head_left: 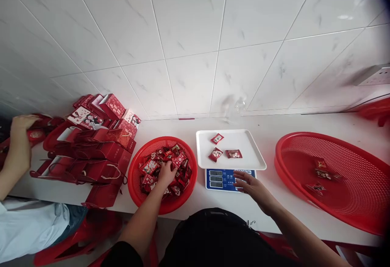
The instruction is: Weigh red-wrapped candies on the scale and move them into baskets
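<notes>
My left hand [166, 174] reaches into a round red plastic basket [134, 190] filled with wrapped candies [179, 159]. Its fingers are bent and pressed together around a candy there, partly hidden among the wrappers. Over the blue keypad of a digital scale [221, 181] hovers my right hand [254, 189], open, with fingers spread and nothing in it. On the scale rests a white tray [256, 159], holding three red wrapped candies [233, 153] spaced apart from one another.
At right, a larger red basket [289, 194] holds a few candies. Red gift boxes [100, 149] are piled at left, where a co-worker's arm [18, 149] reaches toward more red items. A clear plastic object [240, 104] stands by the tiled wall.
</notes>
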A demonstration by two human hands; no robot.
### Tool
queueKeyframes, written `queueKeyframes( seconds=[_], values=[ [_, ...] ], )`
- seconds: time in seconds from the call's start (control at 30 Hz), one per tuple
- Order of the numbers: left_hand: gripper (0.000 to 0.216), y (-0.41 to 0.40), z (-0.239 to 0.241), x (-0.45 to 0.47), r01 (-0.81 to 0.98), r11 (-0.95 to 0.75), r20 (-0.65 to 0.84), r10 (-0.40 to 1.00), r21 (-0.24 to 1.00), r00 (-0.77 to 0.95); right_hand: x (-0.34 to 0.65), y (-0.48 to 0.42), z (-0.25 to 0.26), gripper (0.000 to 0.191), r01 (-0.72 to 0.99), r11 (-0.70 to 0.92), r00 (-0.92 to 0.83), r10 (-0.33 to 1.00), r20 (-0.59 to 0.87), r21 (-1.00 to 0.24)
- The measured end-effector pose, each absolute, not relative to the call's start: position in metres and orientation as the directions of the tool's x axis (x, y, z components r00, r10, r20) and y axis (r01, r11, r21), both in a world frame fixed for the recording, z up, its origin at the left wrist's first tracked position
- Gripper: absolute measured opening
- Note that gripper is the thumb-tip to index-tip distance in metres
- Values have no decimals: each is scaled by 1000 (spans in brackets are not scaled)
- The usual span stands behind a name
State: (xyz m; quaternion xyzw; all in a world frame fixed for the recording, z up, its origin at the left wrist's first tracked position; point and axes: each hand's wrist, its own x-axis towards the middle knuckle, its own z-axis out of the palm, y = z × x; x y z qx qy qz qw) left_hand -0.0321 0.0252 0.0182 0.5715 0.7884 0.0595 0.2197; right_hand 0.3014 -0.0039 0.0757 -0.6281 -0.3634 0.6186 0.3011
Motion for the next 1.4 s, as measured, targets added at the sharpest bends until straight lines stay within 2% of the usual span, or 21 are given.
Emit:
queueKeyframes(
  seconds=[0.13, 0.23, 0.37, 0.47, 0.53, 0.67, 0.73, 0.83, 0.97, 1.07, 1.23, 1.3, 1.4],
  values=[
    [39, 16, 21, -28, 909, 193, -224, 968, 370, -115, 303, -7, 74, 46, 84, -548, -45, 832, -552, -832],
    [53, 3, 22, -19, 911, 113, -333, 943, 396, 28, 303, -10, 76, 44, 85, -561, -57, 822, -567, -823],
    [61, -3, 21, -11, 926, 114, -427, 903, 359, 54, 301, -14, 79, 40, 101, -566, -72, 816, -574, -818],
    [56, 3, 18, -15, 915, 95, -416, 905, 393, 84, 301, -15, 79, 38, 113, -565, -85, 814, -574, -817],
    [46, 9, 17, -22, 891, 90, -372, 924, 446, 93, 301, -15, 80, 36, 117, -566, -92, 812, -577, -816],
    [36, 19, 19, -41, 858, 138, -315, 949, 496, 30, 304, -16, 80, 37, 134, -559, -106, 813, -572, -818],
    [36, 22, 24, -51, 800, 175, -288, 958, 574, -3, 306, -17, 79, 38, 141, -556, -110, 813, -571, -819],
    [35, 26, 35, -63, 618, 252, -256, 963, 745, -84, 308, -19, 76, 41, 148, -559, -111, 810, -575, -816],
    [46, 25, 43, -67, 353, 395, -347, 918, 848, -192, 306, -20, 75, 42, 167, -563, -134, 801, -584, -810],
    [55, 24, 44, -66, 263, 499, -430, 859, 826, -280, 302, -19, 75, 43, 186, -557, -158, 796, -584, -809],
    [72, 20, 49, -70, 420, 596, -434, 796, 685, -421, 302, -19, 73, 47, 218, -542, -187, 793, -580, -811],
    [72, 20, 52, -74, 501, 582, -425, 812, 641, -400, 304, -21, 71, 49, 235, -539, -203, 786, -583, -809],
    [59, 23, 49, -80, 694, 442, -374, 890, 568, -260, 307, -22, 67, 50, 253, -532, -211, 785, -583, -808]
  ],
)
